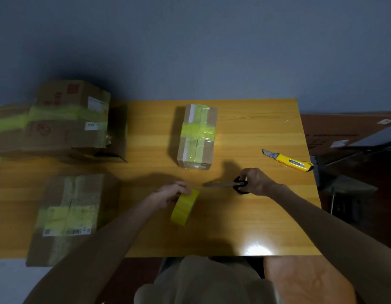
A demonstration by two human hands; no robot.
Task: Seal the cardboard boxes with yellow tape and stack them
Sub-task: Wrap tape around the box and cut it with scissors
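Yellow tape roll (184,208) up on edge and tilted, over the near half of the table (245,216), slightly left of centre; touching the wood or just above it, hard to tell. Gripped from above by the left hand (170,194), fingers curled over its top rim, forearm reaching in from the lower left. Just to the right, scissors (231,184) held low and level, blades together, pointing left toward that hand. Right hand (254,182) clamped on the black handles, fingers curled in, forearm coming from the lower right. Beyond both hands, a small box (196,137) at the table's centre, banded in yellow tape both ways. At near left, a flat box (69,216), taped yellow, with a barcode label too blurred to read. At far left, a stack of boxes (65,119) with a yellow band, red print and white labels, handwriting illegible. Well to the right, a yellow utility knife (288,161), blade out, near the table's edge
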